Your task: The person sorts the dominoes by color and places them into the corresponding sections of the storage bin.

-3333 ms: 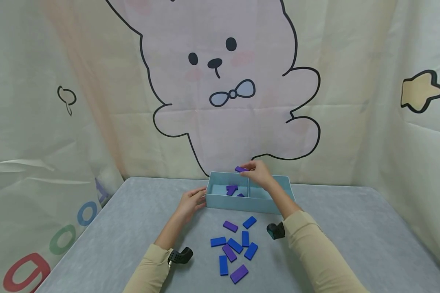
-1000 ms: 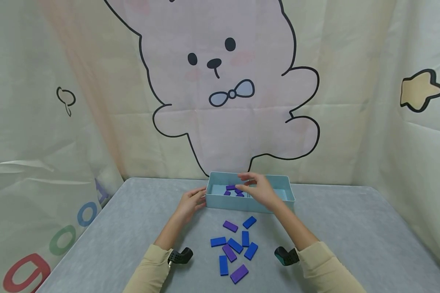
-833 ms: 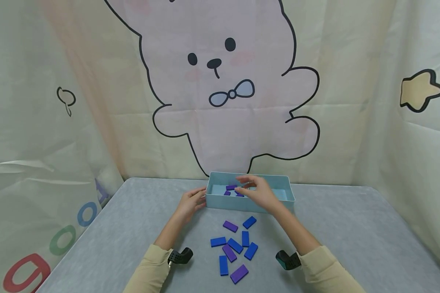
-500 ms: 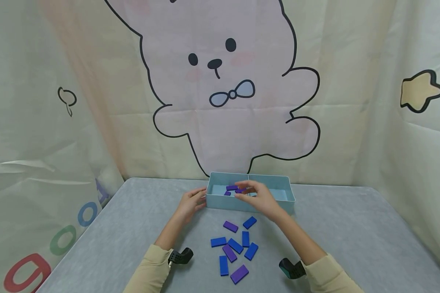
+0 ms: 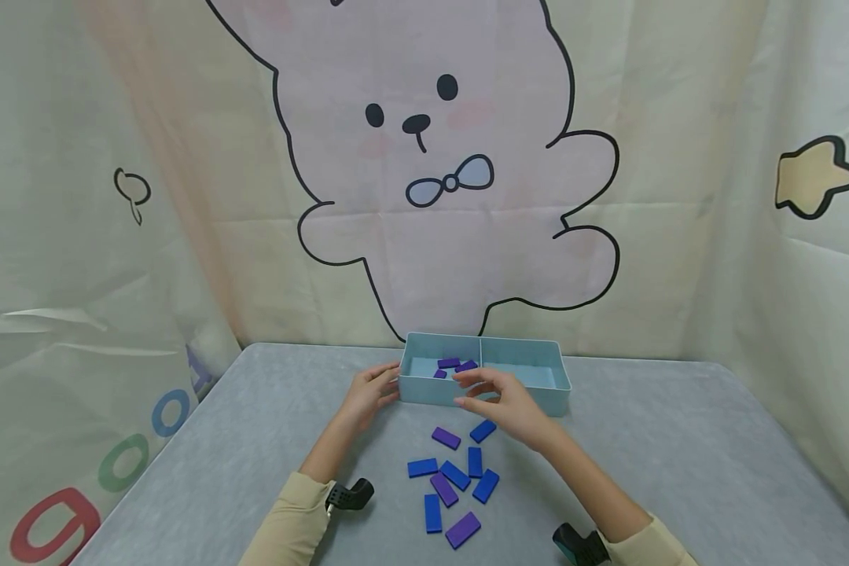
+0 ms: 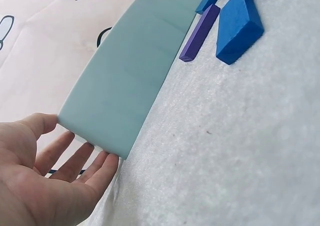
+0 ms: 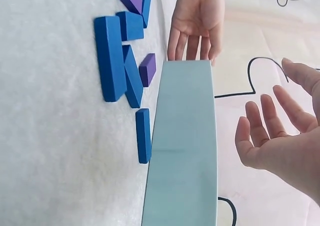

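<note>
Grey tabletop [image 5: 290,440]: purple block [image 5: 446,438] nearest the tray [image 5: 424,391] lies below and personward of the right hand [image 5: 512,405], its fingers parted, pinching nothing; long axis slants away-left, right hand seemingly nearer than left hand [image 5: 366,397], spread fingers touching tray end

Box [image 5: 431,392] open above | divider [image 5: 481,351] mid-box | left fingers [image 6: 105,173] block left end

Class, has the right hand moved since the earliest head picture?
Yes: the right hand has moved down the picture, from the far rim of the tray to its near wall.
</note>
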Motion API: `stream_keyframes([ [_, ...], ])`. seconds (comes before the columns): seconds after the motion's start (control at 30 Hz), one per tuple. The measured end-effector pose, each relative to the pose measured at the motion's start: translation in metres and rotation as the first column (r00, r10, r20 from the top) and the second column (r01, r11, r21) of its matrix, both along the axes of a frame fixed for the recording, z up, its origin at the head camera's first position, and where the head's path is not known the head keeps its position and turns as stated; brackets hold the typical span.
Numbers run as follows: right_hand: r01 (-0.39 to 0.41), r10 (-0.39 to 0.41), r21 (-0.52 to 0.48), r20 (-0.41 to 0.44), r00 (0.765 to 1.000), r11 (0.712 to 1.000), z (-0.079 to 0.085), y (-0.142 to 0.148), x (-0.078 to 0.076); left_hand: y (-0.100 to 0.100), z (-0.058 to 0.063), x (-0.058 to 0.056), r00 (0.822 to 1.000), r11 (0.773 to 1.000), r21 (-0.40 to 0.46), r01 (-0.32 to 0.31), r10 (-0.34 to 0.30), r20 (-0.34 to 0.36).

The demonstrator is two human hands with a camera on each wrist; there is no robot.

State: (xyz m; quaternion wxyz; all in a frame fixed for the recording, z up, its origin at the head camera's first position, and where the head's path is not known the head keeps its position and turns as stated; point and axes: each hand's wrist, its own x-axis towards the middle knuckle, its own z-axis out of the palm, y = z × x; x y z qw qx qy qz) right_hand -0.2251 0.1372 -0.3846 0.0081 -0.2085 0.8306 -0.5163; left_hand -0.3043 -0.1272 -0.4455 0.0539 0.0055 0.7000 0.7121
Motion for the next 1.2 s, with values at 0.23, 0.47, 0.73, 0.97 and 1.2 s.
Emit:
stream_keyframes([
  [0.23, -0.079, 0.079, -0.003, 0.014, 0.997, 0.997, 0.0, 0.003, 0.013, 0.0, -0.001, -0.001, 1.0, 1.0, 0.001, -0.001, 0.001, 0.001],
  [0.47, -0.147, 0.146, 0.008, 0.043, 0.988, 0.989, -0.001, 0.005, 0.023, 0.001, -0.001, -0.001, 1.0, 1.0, -0.008, 0.003, -0.003, 0.001],
  [0.73, -0.213, 0.206, 0.028, 0.165, 0.965, 0.977, -0.005, 0.006, 0.032, 0.001, -0.004, -0.003, 1.0, 1.0, -0.004, -0.012, 0.012, 0.006],
  [0.97, -0.286, 0.285, -0.021, 0.197, 0.938, 0.958, -0.012, 0.007, 0.036, 0.001, -0.005, -0.005, 1.0, 0.999, 0.017, -0.028, 0.028, 0.009],
  [1.2, -0.297, 0.298, -0.045, 0.275, 0.914, 0.954, -0.018, 0.006, 0.041, 0.0, -0.005, -0.005, 1.0, 1.0, 0.006, -0.01, 0.01, 0.0],
])
